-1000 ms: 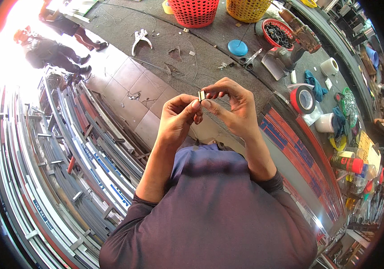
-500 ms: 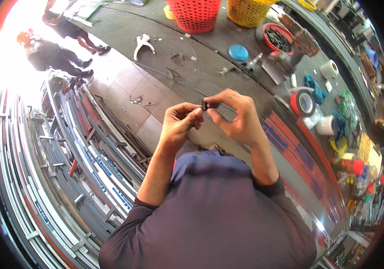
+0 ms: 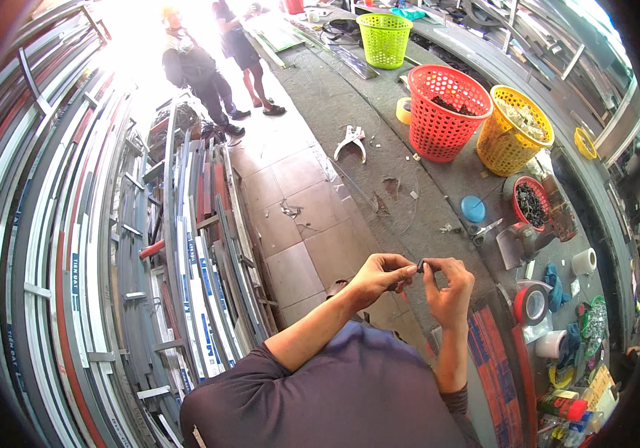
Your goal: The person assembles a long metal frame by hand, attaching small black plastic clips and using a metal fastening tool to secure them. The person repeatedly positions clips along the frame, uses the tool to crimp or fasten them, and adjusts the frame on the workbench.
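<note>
A small black piece is pinched between the fingertips of both hands, in front of my chest; it is too small to tell its kind. My left hand closes thumb and forefinger on its left side. From the right, my right hand grips the same piece with thumb and fingertips. Beyond the hands lies the grey workbench top. On it, past my right hand, are scissors and a round blue lid. White-handled pliers lie farther off.
Red, yellow and green baskets stand on the bench. A red bowl of small dark parts and a tape roll are at the right. Racks of metal profiles fill the left. Two people stand in the far aisle.
The view has swung, so the bench and baskets show lower and more fully. Both hands appear farther right and lower in the picture, still holding the small black piece between them.
</note>
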Motion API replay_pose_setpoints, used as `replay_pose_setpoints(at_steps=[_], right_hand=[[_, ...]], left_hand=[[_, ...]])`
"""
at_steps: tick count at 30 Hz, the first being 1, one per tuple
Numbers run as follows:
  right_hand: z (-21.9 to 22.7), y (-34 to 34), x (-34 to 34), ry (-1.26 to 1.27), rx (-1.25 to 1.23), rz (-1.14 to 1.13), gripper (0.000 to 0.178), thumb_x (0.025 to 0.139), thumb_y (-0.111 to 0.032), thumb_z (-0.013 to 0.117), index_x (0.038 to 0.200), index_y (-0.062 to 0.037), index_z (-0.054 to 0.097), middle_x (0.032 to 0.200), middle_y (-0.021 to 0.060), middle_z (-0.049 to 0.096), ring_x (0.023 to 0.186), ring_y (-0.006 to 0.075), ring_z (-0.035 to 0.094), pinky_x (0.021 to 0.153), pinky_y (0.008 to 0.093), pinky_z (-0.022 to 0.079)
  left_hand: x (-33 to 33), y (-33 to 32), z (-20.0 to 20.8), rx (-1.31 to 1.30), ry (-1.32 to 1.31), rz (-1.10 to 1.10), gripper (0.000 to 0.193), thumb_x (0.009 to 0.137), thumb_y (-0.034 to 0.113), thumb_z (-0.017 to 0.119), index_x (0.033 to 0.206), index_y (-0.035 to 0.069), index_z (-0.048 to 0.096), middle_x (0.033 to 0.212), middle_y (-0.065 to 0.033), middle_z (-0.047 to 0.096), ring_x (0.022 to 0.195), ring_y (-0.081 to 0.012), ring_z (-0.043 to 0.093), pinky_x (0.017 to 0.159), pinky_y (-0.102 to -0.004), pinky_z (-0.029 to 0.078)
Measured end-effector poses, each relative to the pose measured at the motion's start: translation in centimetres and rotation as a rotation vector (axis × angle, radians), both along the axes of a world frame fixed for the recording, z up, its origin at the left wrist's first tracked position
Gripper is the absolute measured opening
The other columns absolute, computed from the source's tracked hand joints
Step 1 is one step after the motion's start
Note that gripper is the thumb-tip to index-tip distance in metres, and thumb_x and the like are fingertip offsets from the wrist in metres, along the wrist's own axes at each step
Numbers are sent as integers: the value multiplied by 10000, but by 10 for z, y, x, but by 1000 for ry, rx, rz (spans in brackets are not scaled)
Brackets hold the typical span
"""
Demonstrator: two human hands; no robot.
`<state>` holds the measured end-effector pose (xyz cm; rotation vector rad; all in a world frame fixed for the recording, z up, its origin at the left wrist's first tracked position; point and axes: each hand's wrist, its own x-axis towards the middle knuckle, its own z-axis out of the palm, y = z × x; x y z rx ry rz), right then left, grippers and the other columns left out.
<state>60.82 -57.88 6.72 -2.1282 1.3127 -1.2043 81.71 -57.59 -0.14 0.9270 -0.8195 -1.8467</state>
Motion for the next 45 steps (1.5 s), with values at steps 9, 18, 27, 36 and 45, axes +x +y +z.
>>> replay_pose_setpoints(at_steps=[9, 18, 27, 36, 45], right_hand=[[-33, -19, -10, 287, -89, 71, 82, 942, -138, 814, 953, -72, 767, 892, 106, 785, 880, 327, 736, 882, 477, 509], [-40, -37, -50, 157, 120, 16, 139, 960, -148, 782, 965, -14, 746, 919, 194, 781, 876, 404, 777, 813, 527, 571], [64, -34, -215, -355, 83, -545, 239, 1098, -302, 772, 1137, -69, 807, 922, -9, 765, 795, 62, 647, 720, 255, 516], [31, 43, -303, 47, 177, -1198, 289, 1138, -297, 730, 1184, -25, 816, 944, 1, 743, 831, 87, 653, 726, 276, 518], [-14, 4, -188, -299, 279, -836, 166, 1087, -166, 765, 1100, -1, 779, 843, 17, 726, 776, 75, 635, 702, 300, 517]], left_hand=[[-7, 0, -18, 266, -61, 42, 275, 1030, 301, 901, 1131, 67, 797, 934, 22, 712, 781, -88, 634, 705, -289, 551], [-21, -19, -33, 215, -180, -104, 308, 1031, 298, 895, 1155, 27, 817, 833, 42, 667, 669, -51, 577, 568, -230, 435], [47, -67, -30, -65, -382, -166, 250, 1015, 192, 903, 1120, -30, 854, 818, 12, 717, 698, -76, 611, 609, -260, 479], [227, -246, -6, -419, -882, -179, 255, 1042, 193, 848, 1160, -33, 856, 873, -7, 746, 756, -83, 610, 681, -269, 480], [134, -326, 4, -1296, -1597, 355, 355, 990, 257, 862, 1271, 43, 829, 1209, -156, 818, 1185, -366, 744, 1083, -507, 547]])
